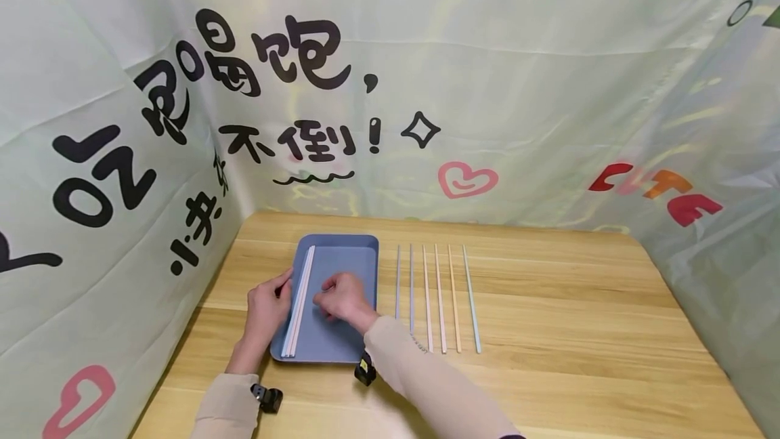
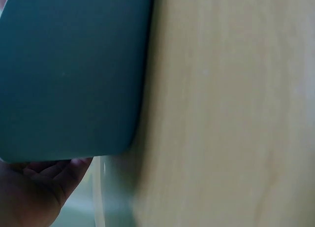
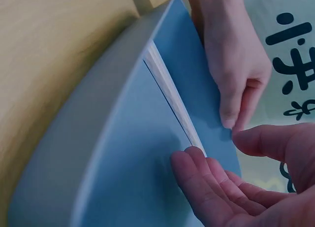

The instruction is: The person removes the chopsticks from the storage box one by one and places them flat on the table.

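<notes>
A blue-grey rectangular tray [image 1: 341, 256] lies on the table. White and pale pink chopsticks [image 1: 298, 303] rest together along its left side. My left hand [image 1: 268, 307] pinches the tray's left rim, thumb near the top edge; in the left wrist view part of the left hand [image 2: 42, 192] shows against the tray's side. Over the middle of the tray is my right hand [image 1: 344, 298], holding nothing. In the right wrist view the right hand [image 3: 246, 192] has loosely bent fingers beside the chopsticks [image 3: 172, 96], its thumb apart from them.
Right of the tray, several chopsticks stand apart in a row: purple ones [image 1: 399, 276], pink ones [image 1: 439, 290], a yellow one [image 1: 454, 297] and a light blue one [image 1: 472, 297]. Printed cloth [image 1: 536, 120] surrounds the wooden table [image 1: 567, 317] at its back and sides.
</notes>
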### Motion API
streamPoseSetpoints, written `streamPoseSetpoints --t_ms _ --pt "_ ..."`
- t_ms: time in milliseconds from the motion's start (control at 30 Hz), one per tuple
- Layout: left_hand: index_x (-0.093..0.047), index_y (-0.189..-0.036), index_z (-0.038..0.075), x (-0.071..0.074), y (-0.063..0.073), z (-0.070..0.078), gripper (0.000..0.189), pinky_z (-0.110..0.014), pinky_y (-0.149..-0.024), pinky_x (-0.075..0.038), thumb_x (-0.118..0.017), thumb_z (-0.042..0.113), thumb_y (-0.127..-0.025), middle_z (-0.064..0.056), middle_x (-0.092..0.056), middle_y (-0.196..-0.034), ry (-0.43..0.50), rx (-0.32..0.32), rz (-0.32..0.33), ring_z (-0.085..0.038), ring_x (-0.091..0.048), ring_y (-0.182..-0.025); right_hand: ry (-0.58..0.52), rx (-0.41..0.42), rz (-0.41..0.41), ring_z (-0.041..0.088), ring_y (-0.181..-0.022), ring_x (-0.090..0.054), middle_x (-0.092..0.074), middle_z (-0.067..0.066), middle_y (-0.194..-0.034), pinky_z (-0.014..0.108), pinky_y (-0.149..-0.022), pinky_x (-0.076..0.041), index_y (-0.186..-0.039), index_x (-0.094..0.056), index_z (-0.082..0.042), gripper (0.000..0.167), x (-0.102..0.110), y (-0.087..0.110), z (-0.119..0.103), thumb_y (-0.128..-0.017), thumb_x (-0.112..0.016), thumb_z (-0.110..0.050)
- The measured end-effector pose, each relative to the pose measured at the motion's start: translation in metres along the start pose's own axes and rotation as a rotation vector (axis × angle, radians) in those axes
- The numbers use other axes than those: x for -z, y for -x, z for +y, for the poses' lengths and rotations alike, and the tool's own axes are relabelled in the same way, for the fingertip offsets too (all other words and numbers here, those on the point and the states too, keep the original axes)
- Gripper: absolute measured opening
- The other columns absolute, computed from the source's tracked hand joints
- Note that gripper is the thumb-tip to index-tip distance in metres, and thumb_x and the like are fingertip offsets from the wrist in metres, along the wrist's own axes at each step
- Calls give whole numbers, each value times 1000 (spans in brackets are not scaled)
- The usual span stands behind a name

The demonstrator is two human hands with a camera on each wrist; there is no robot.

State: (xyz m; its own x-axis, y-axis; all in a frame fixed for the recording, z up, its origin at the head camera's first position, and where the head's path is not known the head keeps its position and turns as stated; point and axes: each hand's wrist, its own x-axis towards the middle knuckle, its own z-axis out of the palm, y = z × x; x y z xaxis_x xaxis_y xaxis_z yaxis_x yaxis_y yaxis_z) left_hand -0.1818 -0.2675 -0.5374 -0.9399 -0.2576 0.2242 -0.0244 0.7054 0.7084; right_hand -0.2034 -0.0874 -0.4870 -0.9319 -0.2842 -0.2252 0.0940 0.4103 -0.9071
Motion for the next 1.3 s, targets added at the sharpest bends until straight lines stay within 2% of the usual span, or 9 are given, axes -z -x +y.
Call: streamPoseSetpoints --t_ms 167,300,467,633,733,1067,1300 --pt "-68 -137 2 0 1 0 33 -52 -86 -60 -63 8 -104 -24 -70 -131 -6 -16 21 -32 -72 -103 3 -41 0 32 -63 -76 -67 6 -59 35 -53 -61 -94 -69 0 11 -8 -2 1 -89 -78 -6" --pt "-68 -137 2 1 1 0 33 -53 -87 -60 -63 8 -104 -24 -70 -132 -8 -16 19 -32 -72 -105 -10 -67 -2 35 -63 -77 -67 7 -59 36 -53 -61 -91 -67 -1 12 -14 -3 2 -88 -78 -5" --pt "-69 -135 1 -1 0 -2 33 -52 -87 -59 -63 7 -104 -24 -71 -130 -6 -36 33 -32 -72 -106 -30 -79 -4 37 -63 -76 -72 15 -62 38 -52 -61 -87 -66 -2 12 -22 -5 5 -89 -78 -4" --pt "-71 -132 0 -3 -1 -4 31 -48 -80 -59 -65 4 -101 -24 -73 -125 -6 -68 65 -31 -72 -99 -45 -81 -27 38 -63 -76 -74 23 -68 39 -52 -61 -84 -64 -2 15 -29 -4 4 -90 -78 -3" --pt "-71 -132 0 -3 -1 -5 31 -47 -78 -59 -65 5 -102 -24 -72 -126 -3 -61 59 -30 -72 -97 -46 -82 -26 38 -61 -76 -74 24 -68 39 -51 -61 -83 -63 -3 17 -33 -4 4 -90 -78 -2" --pt "-71 -132 -1 -3 -1 -6 31 -52 -83 -60 -65 3 -101 -25 -72 -125 6 -71 64 -33 -73 -104 -48 -91 22 32 -52 -73 -65 11 -51 36 -46 -58 -72 -58 -7 25 -40 -6 5 -86 -76 2" --pt "-71 -132 -1 -4 -1 -6 31 -52 -82 -60 -64 3 -102 -25 -72 -124 8 -74 67 -33 -73 -101 -94 -103 16 32 -52 -73 -64 10 -50 38 -47 -59 -73 -56 -8 26 -43 -9 5 -86 -75 5"
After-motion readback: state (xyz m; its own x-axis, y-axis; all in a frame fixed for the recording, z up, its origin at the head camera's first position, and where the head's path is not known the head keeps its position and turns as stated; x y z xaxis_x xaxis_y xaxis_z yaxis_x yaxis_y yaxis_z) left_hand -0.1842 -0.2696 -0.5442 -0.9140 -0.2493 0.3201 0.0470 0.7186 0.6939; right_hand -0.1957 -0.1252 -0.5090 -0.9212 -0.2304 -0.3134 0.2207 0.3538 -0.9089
